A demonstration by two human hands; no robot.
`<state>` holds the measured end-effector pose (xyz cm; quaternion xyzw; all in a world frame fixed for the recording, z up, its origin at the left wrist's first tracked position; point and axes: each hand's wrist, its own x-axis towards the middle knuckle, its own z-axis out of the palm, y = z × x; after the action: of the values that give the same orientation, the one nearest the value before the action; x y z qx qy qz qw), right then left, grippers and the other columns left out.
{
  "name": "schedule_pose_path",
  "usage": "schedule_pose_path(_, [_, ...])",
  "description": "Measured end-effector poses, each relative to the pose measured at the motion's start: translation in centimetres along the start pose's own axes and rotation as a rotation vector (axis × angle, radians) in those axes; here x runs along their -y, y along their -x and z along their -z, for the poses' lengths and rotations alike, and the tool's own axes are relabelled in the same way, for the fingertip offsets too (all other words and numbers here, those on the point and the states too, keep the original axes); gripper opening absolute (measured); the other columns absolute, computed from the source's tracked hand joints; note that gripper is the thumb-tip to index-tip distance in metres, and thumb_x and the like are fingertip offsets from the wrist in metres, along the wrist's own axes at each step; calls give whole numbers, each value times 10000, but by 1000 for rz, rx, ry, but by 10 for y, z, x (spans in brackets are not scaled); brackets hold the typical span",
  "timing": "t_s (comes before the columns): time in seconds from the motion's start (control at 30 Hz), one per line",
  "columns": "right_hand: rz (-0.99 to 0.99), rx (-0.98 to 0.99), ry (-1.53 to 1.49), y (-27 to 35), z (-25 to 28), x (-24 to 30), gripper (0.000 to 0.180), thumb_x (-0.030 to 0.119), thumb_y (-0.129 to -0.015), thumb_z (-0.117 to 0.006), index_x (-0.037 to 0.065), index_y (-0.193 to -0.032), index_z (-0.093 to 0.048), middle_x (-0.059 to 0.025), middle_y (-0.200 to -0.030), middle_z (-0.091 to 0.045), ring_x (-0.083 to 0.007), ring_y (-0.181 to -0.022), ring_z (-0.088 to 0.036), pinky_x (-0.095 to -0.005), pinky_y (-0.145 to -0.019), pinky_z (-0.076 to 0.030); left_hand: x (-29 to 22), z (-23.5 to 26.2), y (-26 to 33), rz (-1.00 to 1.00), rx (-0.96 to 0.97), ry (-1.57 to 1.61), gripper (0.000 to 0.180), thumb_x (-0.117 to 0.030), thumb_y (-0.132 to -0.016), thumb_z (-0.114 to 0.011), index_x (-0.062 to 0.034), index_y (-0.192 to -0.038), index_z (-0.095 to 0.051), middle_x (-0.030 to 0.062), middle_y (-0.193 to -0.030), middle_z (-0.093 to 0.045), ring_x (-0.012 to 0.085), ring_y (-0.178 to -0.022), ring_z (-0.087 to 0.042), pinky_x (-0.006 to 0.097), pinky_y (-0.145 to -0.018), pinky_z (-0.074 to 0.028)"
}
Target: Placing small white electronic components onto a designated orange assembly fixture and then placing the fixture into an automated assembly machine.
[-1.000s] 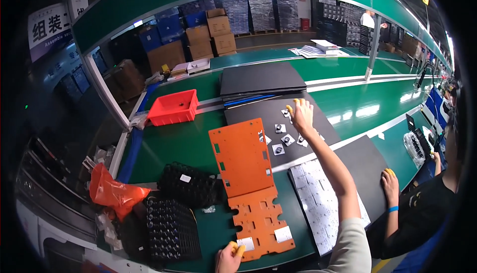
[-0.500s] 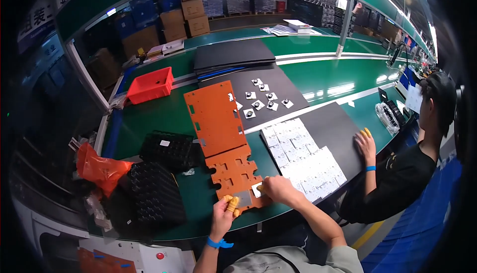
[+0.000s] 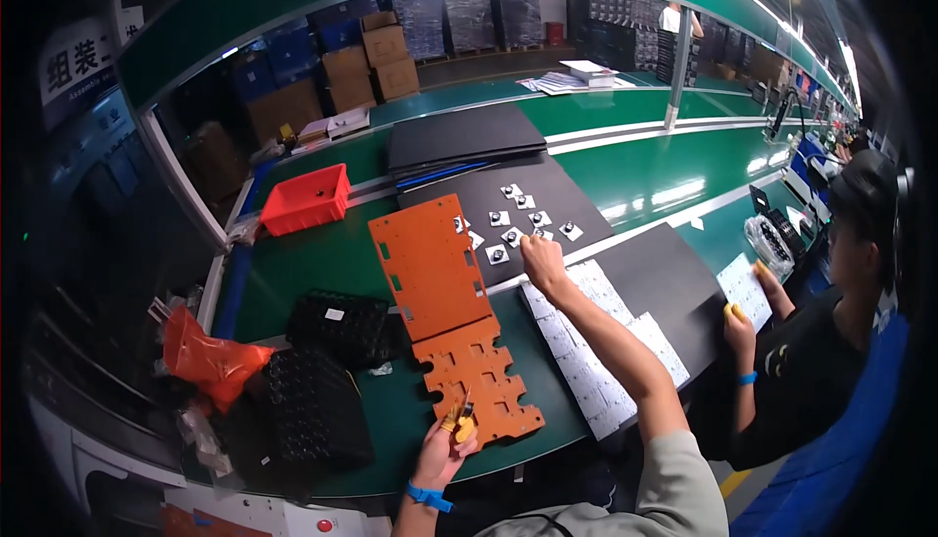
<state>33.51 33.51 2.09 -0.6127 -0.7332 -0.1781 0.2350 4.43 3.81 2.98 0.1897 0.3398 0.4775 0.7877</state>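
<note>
My left hand [image 3: 451,439], with yellow finger covers, is closed over the near left edge of an orange fixture plate [image 3: 471,371]. A small dark part [image 3: 467,408] shows between its fingertips. The fixture has cut-outs and notched sides, and an orange panel [image 3: 425,263] extends from its far end. My right hand [image 3: 543,261] reaches far forward with its fingers pinched, at the near edge of a group of small white squares bearing black round parts [image 3: 496,256]. Whatever those fingertips grip is hidden. The squares lie on a black sheet [image 3: 567,190].
White printed panels [image 3: 596,361] lie right of the fixture. A co-worker at right holds a white panel [image 3: 743,291]. Black trays [image 3: 313,410] and an orange bag [image 3: 210,356] stand left. A red bin [image 3: 305,200] is farther back, beside stacked black sheets [image 3: 464,136].
My right hand has left the fixture and moved forward to the small squares. The white square and grey piece no longer show on the fixture. The co-worker now holds a white panel.
</note>
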Motion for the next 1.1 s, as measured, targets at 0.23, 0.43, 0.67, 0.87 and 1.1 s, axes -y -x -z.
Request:
schedule_pose_path(0.23, [70,176,95,1,-10,22,186,152,-866,-599,38,-747,-686,-154,-863,-688,-301,-814,-703,-399,-676,-558,-26,-13,-11,211,167,233,224,-185,-1063,-372,-60,-927,-498,-26,-653,-362,66,-533,-322,213,-493,-282])
schedule_pose_path(0.43, [118,526,-1051,47,169,102,160,153,-918,-694,-3,-889,-710,-147,-941,-698,-290,-798,-662,-368,-685,-525,-30,-11,-28,367,299,477,226,-150,-1038,-359,-72,-846,-449,-8,-686,-358,87,-555,-320,220,-491,-290])
schedule_pose_path(0.67, [250,462,-1042,56,163,68,213,158,-884,-720,-35,-817,-661,-166,-849,-632,-293,-745,-644,-414,-661,-494,-24,-35,-15,418,183,363,314,-292,-1062,-377,-29,-978,-526,41,-791,-454,128,-597,-352,251,-540,-331])
schedule_pose_path(0.87, [-357,137,-912,16,25,4,227,210,-893,-716,-13,-868,-748,-162,-712,-711,-261,-659,-696,-375,-646,-534,-3,-3,20,329,205,442,403,-384,-1039,-423,-13,-985,-572,56,-797,-458,141,-601,-365,256,-536,-315])
schedule_pose_path(1.1, [-280,272,-510,-7,-66,40,274,255,-818,-719,-16,-855,-711,-195,-790,-722,-354,-779,-713,-447,-715,-561,22,-5,28,359,153,541,454,-416,-1033,-424,0,-1006,-604,74,-814,-472,149,-618,-374,260,-545,-318])
